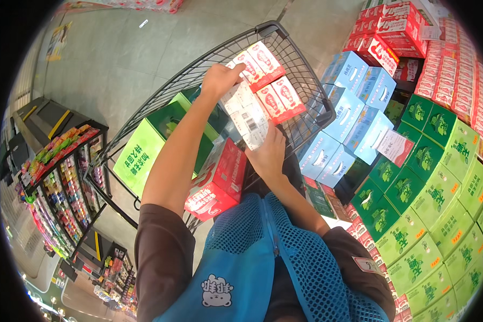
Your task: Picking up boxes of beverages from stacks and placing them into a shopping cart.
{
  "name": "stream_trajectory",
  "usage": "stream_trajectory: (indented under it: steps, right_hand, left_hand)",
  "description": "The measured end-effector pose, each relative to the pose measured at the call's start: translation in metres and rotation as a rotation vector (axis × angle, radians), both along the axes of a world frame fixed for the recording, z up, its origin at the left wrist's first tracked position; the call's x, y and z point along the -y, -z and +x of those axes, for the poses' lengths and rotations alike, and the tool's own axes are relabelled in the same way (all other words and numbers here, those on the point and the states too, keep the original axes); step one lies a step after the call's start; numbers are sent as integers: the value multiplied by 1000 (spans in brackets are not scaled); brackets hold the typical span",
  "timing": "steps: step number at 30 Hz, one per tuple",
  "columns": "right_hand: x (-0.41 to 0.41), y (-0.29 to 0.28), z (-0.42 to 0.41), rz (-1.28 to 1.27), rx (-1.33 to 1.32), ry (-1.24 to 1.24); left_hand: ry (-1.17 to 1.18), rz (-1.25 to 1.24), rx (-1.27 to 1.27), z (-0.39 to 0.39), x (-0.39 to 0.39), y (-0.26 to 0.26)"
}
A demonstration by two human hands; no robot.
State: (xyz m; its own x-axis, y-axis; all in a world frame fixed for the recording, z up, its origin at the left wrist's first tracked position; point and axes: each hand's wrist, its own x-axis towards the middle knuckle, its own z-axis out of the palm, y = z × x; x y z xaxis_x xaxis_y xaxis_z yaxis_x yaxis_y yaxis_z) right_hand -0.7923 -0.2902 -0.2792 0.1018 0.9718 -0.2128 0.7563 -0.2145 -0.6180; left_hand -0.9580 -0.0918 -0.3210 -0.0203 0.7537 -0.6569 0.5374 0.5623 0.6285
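Note:
A white multipack of drink cartons, bearing small print and a barcode, is tilted over the shopping cart. My left hand grips its far end, thumb on top. At the near end, my right hand holds the opposite edge. Just beyond the pack, red-and-white carton packs rest in the cart's wire basket. Under my left forearm stand green boxes, partly hidden by the arm. Closest to my body, a red box leans in the cart.
To the right, light-blue handled boxes are stacked beside the cart, with a price card. Green boxes and red-and-white packs form tall displays behind. A candy rack stands left. Grey floor lies beyond the cart.

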Motion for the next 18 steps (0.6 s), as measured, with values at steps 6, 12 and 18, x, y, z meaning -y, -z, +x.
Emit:
stream_trajectory:
  steps: [6, 12, 18]
  right_hand:
    - [5, 6, -7, 30, -43, -4]
    - [5, 22, -14, 54, 15, -115]
    - [-14, 37, -31, 0, -15, -114]
  left_hand:
    - [9, 4, -69, -8, 3, 0]
    - [5, -43, -174, -38, 19, 28]
    - [29, -37, -287, -31, 15, 35]
